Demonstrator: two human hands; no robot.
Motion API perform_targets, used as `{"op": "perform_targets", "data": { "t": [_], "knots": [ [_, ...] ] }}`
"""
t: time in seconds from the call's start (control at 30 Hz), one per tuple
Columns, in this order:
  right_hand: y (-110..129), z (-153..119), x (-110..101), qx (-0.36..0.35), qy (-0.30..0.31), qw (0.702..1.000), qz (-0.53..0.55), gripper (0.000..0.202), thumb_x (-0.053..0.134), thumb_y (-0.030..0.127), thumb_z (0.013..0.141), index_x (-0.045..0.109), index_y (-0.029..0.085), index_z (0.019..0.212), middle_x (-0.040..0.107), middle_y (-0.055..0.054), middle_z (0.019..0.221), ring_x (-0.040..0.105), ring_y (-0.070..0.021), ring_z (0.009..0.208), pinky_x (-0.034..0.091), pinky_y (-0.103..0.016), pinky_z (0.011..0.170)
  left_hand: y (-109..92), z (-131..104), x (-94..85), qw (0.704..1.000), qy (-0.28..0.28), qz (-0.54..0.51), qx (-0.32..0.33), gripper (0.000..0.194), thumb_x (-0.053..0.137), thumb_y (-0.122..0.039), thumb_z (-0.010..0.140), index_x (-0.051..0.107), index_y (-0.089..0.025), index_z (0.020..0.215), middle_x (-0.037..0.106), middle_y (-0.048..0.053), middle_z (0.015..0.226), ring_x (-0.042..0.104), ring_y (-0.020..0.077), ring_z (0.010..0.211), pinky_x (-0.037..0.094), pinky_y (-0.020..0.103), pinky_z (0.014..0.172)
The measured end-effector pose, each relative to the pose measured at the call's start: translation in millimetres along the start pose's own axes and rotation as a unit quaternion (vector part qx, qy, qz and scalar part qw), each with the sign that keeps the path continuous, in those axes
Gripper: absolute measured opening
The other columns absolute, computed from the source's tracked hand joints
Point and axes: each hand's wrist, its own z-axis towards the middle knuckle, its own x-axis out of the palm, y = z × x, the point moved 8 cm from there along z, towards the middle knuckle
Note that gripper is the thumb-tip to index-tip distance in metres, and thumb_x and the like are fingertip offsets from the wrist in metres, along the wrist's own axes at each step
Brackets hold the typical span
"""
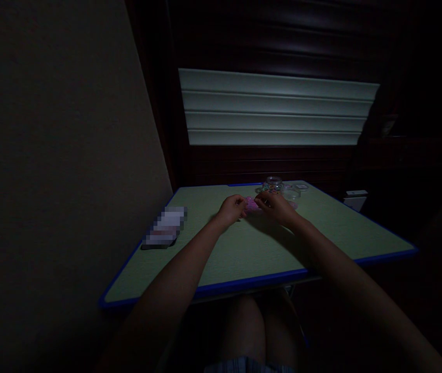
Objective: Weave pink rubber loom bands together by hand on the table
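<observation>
A small pink piece with a bumpy, bead-like surface (251,204) lies between my two hands over the far half of the table. My left hand (231,210) is closed in a pinch at its left edge. At the right edge, the fingers of my right hand (276,206) are also pinched together, and what they grip is too small and dark to make out. Just behind my right hand stands a clear jar (274,181) with colourful small things inside. Beside it is a low clear round container (293,195), partly hidden by that hand.
The light green table (221,264) has a blue rim. A pixelated flat object, perhaps a phone (165,228), lies near its left edge. A small clear lid-like item (301,187) is at the far right. A wall (69,155) runs along the left.
</observation>
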Motion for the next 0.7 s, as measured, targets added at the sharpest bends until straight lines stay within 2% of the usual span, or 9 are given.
{"op": "perform_targets", "data": {
  "t": [0.2, 0.43, 0.57, 0.63, 0.7],
  "knots": [
    [-0.7, -1.2, 4.2, -0.007, 0.018, 1.000, 0.020, 0.027, 0.046, 0.036, 0.083, 0.061, 0.014, 0.087, 0.061, -0.005, 0.072, 0.052, -0.0110, 0.061, 0.034, -0.020, 0.054, -3.2, -0.9, 2.0, 1.000, 0.009, 0.016, 0.012, 0.018, 0.047, -0.026, 0.081, 0.050, -0.014, 0.068, 0.051, -0.003, 0.051, 0.048, 0.0062, 0.043, 0.037, 0.015, 0.042],
    [-1.1, -0.8, 3.3, -0.017, 0.011, 1.000, 0.009, 0.017, 0.047, 0.022, 0.080, 0.061, 0.012, 0.083, 0.061, -0.005, 0.073, 0.051, -0.0104, 0.062, 0.034, -0.021, 0.057, -4.9, -2.6, 3.1, 1.000, 0.007, 0.014, 0.014, 0.017, 0.047, -0.024, 0.082, 0.050, -0.014, 0.069, 0.049, -0.004, 0.051, 0.047, 0.0054, 0.044, 0.036, 0.014, 0.042],
    [-0.9, -0.7, 2.2, -0.011, 0.008, 1.000, 0.002, 0.016, 0.047, 0.018, 0.079, 0.061, 0.013, 0.082, 0.061, -0.005, 0.073, 0.051, -0.0108, 0.063, 0.034, -0.021, 0.058, -2.5, -0.6, 4.3, 1.000, 0.010, 0.011, 0.010, 0.017, 0.047, -0.026, 0.081, 0.049, -0.015, 0.068, 0.049, -0.004, 0.051, 0.047, 0.0057, 0.043, 0.036, 0.015, 0.043],
    [-0.1, -0.7, 1.4, -0.011, 0.005, 1.000, -0.002, 0.016, 0.047, 0.019, 0.079, 0.061, 0.013, 0.082, 0.061, -0.005, 0.073, 0.051, -0.0110, 0.062, 0.035, -0.021, 0.058, -2.5, 0.0, 3.6, 0.999, 0.007, 0.022, 0.022, 0.017, 0.047, -0.027, 0.081, 0.050, -0.015, 0.069, 0.050, -0.004, 0.054, 0.047, 0.0063, 0.045, 0.036, 0.016, 0.044],
    [0.7, -0.7, 1.1, -0.012, 0.005, 1.000, -0.005, 0.016, 0.046, 0.019, 0.079, 0.061, 0.013, 0.081, 0.061, -0.005, 0.073, 0.051, -0.0110, 0.063, 0.035, -0.021, 0.058, -7.0, -0.8, 2.8, 0.997, 0.006, 0.054, 0.061, 0.016, 0.047, -0.027, 0.080, 0.051, -0.015, 0.071, 0.051, -0.003, 0.058, 0.048, 0.0073, 0.049, 0.038, 0.017, 0.047]
  ]
}}
